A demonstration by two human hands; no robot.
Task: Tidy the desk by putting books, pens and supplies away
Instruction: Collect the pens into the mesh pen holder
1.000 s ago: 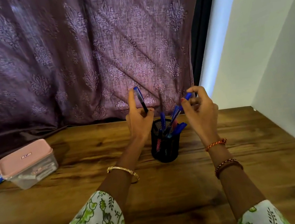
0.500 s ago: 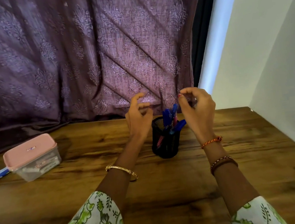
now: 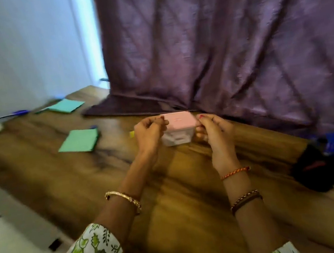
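Pink-lidded box [image 3: 180, 127] pinched between my left hand [image 3: 151, 134] and right hand [image 3: 215, 129], at the lid corners. Risk: lid pops, contents spill across desk [image 3: 182, 199].

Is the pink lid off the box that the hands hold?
No: the pink lid sits on the box, between both hands.

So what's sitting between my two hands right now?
In the head view, the pink-lidded box sits between the left hand and right hand, fingers curled at its sides.
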